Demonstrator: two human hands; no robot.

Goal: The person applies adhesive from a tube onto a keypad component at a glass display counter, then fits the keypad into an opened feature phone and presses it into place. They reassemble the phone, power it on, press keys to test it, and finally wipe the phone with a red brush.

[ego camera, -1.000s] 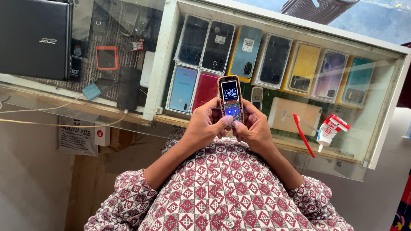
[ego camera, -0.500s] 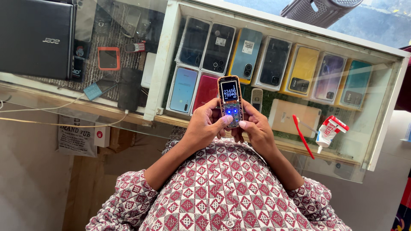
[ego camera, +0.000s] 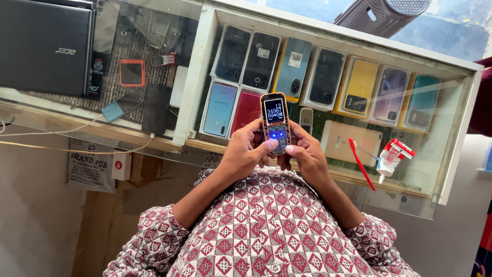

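Keypad phone [ego camera: 275, 123], a small orange-edged one, is sitting upright in the middle of the frame with its screen lit and blue lights glowing under the keys. Left hand [ego camera: 247, 152] is curling around its left side, thumb pressing on the lower keys, and right hand [ego camera: 304, 152] is wrapping the right side the same way, thumb touching the keypad too. So both hands are closed on it, holding it just above the glass worktop [ego camera: 169, 110].

Under the glass, a white-framed display tray [ego camera: 197, 77] is holding two rows of smartphones lying flat: black ones, a blue one [ego camera: 291, 69], a yellow one [ego camera: 359, 87], a purple one, a teal one, plus a light blue and a red one in the lower row. On the glass toward the right, a red toothbrush [ego camera: 362, 164] and a red-and-white tube [ego camera: 390, 156] are lying just beside each other. A closed dark laptop [ego camera: 45, 47] is sitting in the upper left.
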